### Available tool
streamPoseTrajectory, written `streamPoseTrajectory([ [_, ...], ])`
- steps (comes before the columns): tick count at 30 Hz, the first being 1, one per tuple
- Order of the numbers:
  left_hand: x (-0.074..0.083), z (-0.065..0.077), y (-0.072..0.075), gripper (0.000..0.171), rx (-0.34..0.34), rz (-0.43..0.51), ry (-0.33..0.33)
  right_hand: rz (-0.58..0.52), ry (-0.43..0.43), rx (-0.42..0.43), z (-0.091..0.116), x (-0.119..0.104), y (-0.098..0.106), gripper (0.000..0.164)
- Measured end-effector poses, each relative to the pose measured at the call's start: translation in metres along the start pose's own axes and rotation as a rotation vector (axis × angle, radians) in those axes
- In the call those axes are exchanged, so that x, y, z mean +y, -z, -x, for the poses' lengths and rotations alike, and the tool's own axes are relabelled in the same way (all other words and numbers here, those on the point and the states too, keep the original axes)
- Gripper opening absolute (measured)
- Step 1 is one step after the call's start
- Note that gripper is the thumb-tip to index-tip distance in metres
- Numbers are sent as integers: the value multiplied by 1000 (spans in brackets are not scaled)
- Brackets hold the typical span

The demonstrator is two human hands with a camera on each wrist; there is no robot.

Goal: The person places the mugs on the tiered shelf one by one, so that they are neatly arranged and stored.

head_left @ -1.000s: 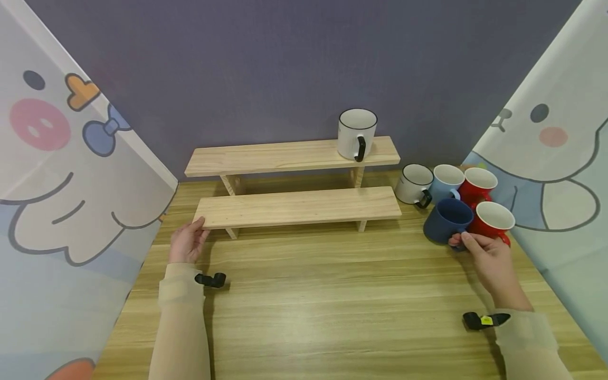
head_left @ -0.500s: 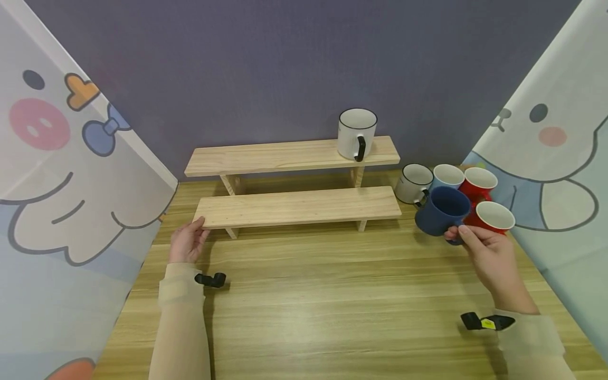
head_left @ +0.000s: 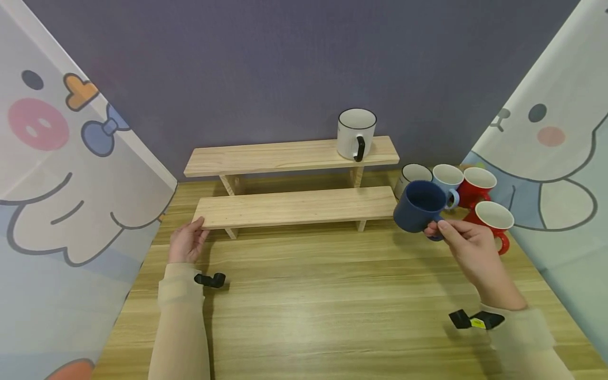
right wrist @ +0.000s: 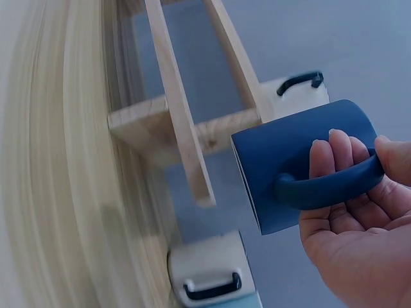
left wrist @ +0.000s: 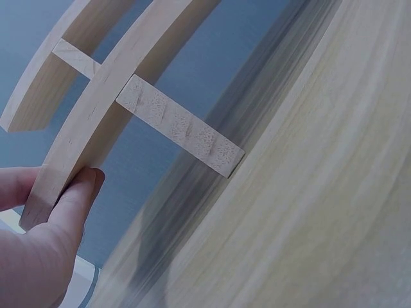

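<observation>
My right hand (head_left: 467,248) grips a dark blue mug (head_left: 414,210) by its handle, held upright above the table beside the right end of the lower shelf board. In the right wrist view the fingers curl through the mug's handle (right wrist: 334,186). My left hand (head_left: 186,241) pinches the left front corner of the two-tier wooden shelf (head_left: 294,207), thumb on one face and fingers on the other, as the left wrist view shows. On the right end of the upper board stands a white mug (head_left: 353,138) with a black rim and black handle.
At the table's back right stand a second white mug (head_left: 412,172), partly behind the blue mug, a light blue mug (head_left: 446,177) and two red mugs (head_left: 475,191). A grey wall is behind the shelf; printed cartoon panels (head_left: 553,169) flank the wooden table (head_left: 323,306).
The dark blue mug has been lifted off the table and carried left and slightly back by my right hand, now in front of the second white mug. My left hand stays put.
</observation>
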State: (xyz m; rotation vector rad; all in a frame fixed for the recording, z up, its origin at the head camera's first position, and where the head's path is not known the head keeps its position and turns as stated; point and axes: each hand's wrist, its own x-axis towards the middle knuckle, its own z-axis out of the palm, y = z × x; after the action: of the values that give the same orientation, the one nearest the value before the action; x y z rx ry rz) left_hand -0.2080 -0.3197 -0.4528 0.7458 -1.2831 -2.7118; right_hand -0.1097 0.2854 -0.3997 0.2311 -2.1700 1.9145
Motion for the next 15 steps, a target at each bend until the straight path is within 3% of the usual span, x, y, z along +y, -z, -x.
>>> streamPoseTrajectory([
  [6, 0, 0, -1, 11, 9, 0, 3, 118, -17, -60, -7, -8, -16, 28],
  [15, 0, 1, -1, 6, 24, -12, -6, 108, 2, -157, -22, -15, -53, 27],
])
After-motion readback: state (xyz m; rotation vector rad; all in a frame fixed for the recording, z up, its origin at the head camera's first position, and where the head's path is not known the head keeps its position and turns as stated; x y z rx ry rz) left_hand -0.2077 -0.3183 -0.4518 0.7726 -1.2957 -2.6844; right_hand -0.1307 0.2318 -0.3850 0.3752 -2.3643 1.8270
